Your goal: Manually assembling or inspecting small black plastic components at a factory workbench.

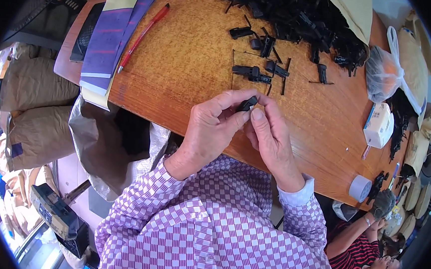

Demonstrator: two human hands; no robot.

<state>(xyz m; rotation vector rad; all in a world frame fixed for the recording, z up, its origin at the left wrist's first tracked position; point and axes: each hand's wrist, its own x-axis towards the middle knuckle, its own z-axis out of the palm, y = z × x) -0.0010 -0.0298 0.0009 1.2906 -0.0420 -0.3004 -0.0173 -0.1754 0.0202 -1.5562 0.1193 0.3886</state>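
Above the near edge of the wooden table (pixel 190 72), my two hands meet around a small black plastic part (pixel 247 103). My left hand (pixel 211 129) pinches it between thumb and fingers. From the other side, the fingers of my right hand (pixel 274 138) are closed at its lower end; whether they grip the part or something tiny on it is hard to tell. Just beyond my hands lie several loose black plastic parts with thin arms (pixel 252 73). A large heap of the same black parts (pixel 298 20) spreads across the far side.
At left lie a red pen (pixel 145 37) and purple-and-cream paper sheets (pixel 113 37). An open sack (pixel 95 141) stands below the table's left edge. On the right are a small white box (pixel 377 126), a tape roll (pixel 359 188) and a tied plastic bag (pixel 383 74). A co-worker (pixel 362 250) sits at lower right.
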